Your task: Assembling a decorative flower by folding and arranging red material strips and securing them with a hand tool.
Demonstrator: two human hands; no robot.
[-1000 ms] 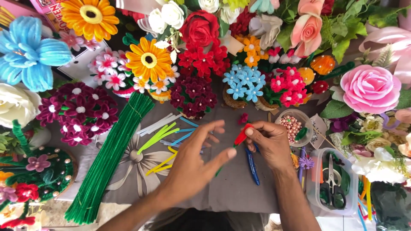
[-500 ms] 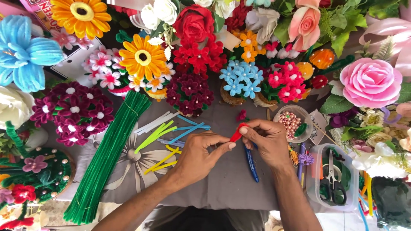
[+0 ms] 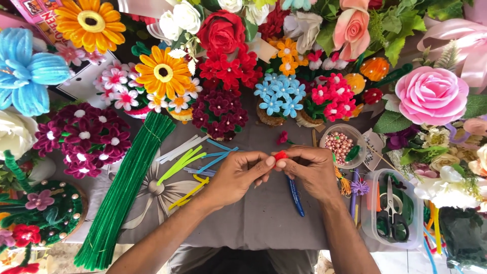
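Both hands meet: left hand (image 3: 237, 176) and right hand (image 3: 310, 170) pinch a small red fuzzy pipe-cleaner piece (image 3: 280, 155), fingertips closed on it.

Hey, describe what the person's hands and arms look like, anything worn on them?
Both forearms are bare right down to the bottom edge of the picture, with no sleeves showing. The left hand and right hand wear no gloves. No ring, watch or bracelet can be seen. The nails are short and unpainted.

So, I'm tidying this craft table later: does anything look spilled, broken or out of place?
Nothing stands out. Both hands pinch a small red piece; the beads sit inside their bowl, the scissors in their tray.
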